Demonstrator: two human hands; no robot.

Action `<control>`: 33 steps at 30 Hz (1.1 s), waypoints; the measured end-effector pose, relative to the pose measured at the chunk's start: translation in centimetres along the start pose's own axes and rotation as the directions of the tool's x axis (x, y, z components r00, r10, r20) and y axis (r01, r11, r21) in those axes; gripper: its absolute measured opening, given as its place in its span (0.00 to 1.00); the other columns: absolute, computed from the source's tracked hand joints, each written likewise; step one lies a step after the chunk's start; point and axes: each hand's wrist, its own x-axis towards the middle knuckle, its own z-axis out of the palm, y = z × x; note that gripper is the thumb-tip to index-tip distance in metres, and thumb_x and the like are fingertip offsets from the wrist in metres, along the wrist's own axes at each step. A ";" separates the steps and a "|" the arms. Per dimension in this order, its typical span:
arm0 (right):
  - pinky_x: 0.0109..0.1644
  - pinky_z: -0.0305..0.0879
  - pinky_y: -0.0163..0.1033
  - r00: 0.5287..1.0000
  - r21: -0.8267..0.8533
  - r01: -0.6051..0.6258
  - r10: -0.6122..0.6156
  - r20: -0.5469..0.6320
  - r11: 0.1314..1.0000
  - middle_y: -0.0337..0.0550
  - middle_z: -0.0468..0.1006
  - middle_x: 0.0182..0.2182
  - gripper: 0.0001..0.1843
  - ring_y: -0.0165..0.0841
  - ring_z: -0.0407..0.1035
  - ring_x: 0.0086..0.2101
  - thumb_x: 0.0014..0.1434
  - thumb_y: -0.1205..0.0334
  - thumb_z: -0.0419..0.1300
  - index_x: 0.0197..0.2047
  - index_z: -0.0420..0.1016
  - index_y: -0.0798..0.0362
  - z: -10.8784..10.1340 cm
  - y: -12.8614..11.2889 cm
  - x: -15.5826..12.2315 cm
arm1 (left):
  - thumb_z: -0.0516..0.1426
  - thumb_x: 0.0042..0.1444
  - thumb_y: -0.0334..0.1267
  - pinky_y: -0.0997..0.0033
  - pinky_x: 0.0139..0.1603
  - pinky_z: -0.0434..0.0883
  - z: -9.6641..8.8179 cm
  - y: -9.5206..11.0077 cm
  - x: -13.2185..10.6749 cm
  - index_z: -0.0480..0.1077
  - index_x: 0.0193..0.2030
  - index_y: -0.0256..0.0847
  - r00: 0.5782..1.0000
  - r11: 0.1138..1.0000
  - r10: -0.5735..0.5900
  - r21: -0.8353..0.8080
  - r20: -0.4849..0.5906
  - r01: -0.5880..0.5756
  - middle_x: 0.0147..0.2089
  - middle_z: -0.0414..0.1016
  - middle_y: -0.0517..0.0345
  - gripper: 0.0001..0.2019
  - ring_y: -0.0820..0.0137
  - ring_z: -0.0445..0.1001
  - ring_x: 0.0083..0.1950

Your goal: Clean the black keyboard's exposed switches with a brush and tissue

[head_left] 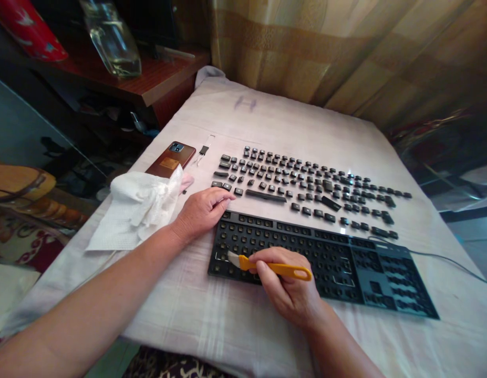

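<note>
A black keyboard (325, 257) with its keycaps taken off lies on the cloth. My right hand (292, 283) is closed around the yellow handle of a small brush (280, 269). The brush's pale bristles point left and touch or hover just over the keyboard's lower left part, near a wire stabilizer. My left hand (204, 210) rests by the keyboard's upper left corner, its fingers pressed together close to a loose keycap (238, 192). What they hold, if anything, is hidden. Rows of loose black keycaps (302, 178) are spread out behind the keyboard, with the spacebar (266, 196) among them.
Left of the keycaps lie a wire keycap puller (204, 150), a brown phone (172, 159) and a crumpled white cloth (143, 202). The keyboard's cable (444, 255) runs right. A glass bottle (115, 44) and a red container (34, 31) stand on a wooden desk (164, 76).
</note>
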 end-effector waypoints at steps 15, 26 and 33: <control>0.34 0.71 0.35 0.971 0.153 0.134 -0.161 0.174 0.979 0.43 0.84 0.32 0.09 0.31 0.77 0.30 0.66 0.71 0.56 0.45 0.75 0.52 -0.3 0.0 0.1 | 0.52 0.63 0.37 0.67 0.54 0.75 -0.1 0.4 0.0 0.78 0.45 0.44 1.000 1.000 -0.020 -0.001 0.008 0.020 0.48 0.83 0.57 0.13 0.68 0.80 0.49; 0.31 0.70 0.34 0.978 0.184 0.071 -0.105 0.183 0.980 0.39 0.82 0.27 0.09 0.29 0.75 0.25 0.66 0.71 0.54 0.40 0.75 0.51 -0.9 -0.3 0.2 | 0.53 0.63 0.37 0.67 0.54 0.75 -0.1 0.2 0.0 0.78 0.45 0.44 1.000 1.000 -0.020 0.001 0.010 0.020 0.48 0.83 0.57 0.12 0.67 0.80 0.49; 0.34 0.73 0.35 0.971 0.174 0.118 -0.150 0.184 0.978 0.43 0.84 0.33 0.08 0.31 0.78 0.30 0.70 0.66 0.55 0.47 0.75 0.52 -0.1 -0.1 0.2 | 0.53 0.62 0.37 0.67 0.54 0.75 0.0 0.1 0.0 0.78 0.45 0.43 1.000 1.000 -0.017 0.000 0.009 0.017 0.48 0.83 0.56 0.12 0.67 0.80 0.50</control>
